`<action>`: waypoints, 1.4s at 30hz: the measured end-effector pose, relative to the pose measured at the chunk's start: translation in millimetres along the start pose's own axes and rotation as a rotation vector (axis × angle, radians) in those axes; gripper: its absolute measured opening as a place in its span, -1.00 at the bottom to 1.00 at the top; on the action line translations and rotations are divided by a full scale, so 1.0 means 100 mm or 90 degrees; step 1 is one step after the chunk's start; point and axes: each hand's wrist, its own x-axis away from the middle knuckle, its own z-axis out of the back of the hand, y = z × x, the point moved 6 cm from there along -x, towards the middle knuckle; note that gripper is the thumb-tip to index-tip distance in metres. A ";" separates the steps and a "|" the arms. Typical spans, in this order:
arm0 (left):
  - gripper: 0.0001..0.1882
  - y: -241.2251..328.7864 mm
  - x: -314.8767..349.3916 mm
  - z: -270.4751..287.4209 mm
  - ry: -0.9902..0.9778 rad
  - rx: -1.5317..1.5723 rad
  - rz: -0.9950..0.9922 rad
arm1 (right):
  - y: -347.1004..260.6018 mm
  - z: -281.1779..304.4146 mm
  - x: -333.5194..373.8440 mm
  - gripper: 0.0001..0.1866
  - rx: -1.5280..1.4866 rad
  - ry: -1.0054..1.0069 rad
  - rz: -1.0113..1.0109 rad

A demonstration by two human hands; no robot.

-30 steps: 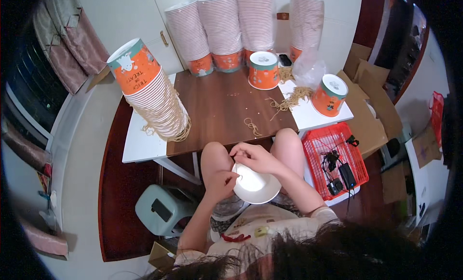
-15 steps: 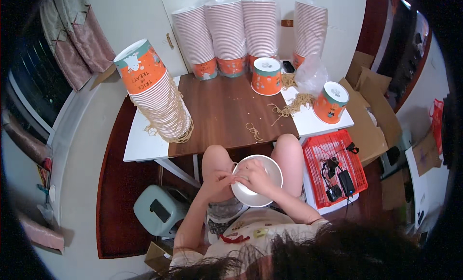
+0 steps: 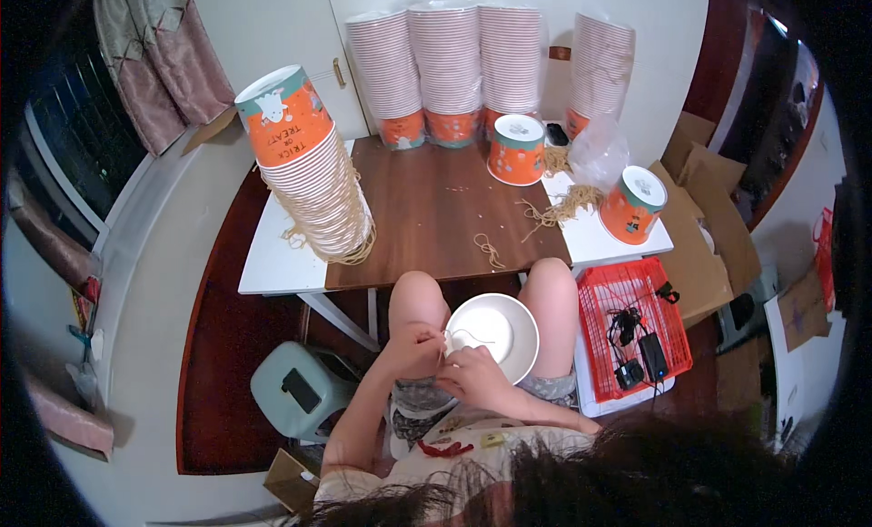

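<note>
A paper bucket (image 3: 513, 345) with a white inside sits mouth-up between my knees. A thin cord (image 3: 481, 342) curves across its opening, starting near my fingers at the left rim. My left hand (image 3: 416, 350) is closed in a pinch on the cord at that rim. Just to its right, my right hand (image 3: 474, 378) bends over the near-left rim with its fingers closed; what its fingertips hold is hidden. On the left of the table leans a tall stack of orange and green buckets (image 3: 313, 182), with many tan cords hanging from its rims.
Wrapped bucket stacks (image 3: 443, 64) line the table's back. Two upside-down buckets, a nearer one (image 3: 633, 207) and a farther one (image 3: 516, 154), stand right, beside a tan cord pile (image 3: 574, 203). A red crate (image 3: 595, 313) with black adapters is by my right knee; a grey-green stool (image 3: 282, 391) stands left.
My right hand has drawn back from inside the bucket to its near-left rim. The cord now shows across the opening. The whole view has shifted slightly.
</note>
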 end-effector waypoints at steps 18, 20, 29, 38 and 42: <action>-0.84 0.14 0.04 0.05 0.201 -0.259 -0.236 | 0.55 -0.05 -0.13 -0.92 -0.186 0.157 -0.154; -0.84 0.24 0.19 0.04 0.233 -0.283 -0.177 | 0.64 -0.09 -0.12 -0.92 -0.266 0.121 -0.230; -0.75 -0.27 0.29 -0.22 0.182 -0.227 -0.027 | 0.75 -0.25 -0.06 -0.93 -0.381 0.111 -0.290; -0.85 -0.27 0.32 -0.16 0.341 -0.237 -0.075 | 0.78 -0.31 -0.03 -0.95 -0.426 0.112 -0.294; -0.88 -0.18 0.37 -0.06 0.436 -0.191 -0.190 | 0.77 -0.32 -0.03 -0.96 -0.438 0.105 -0.297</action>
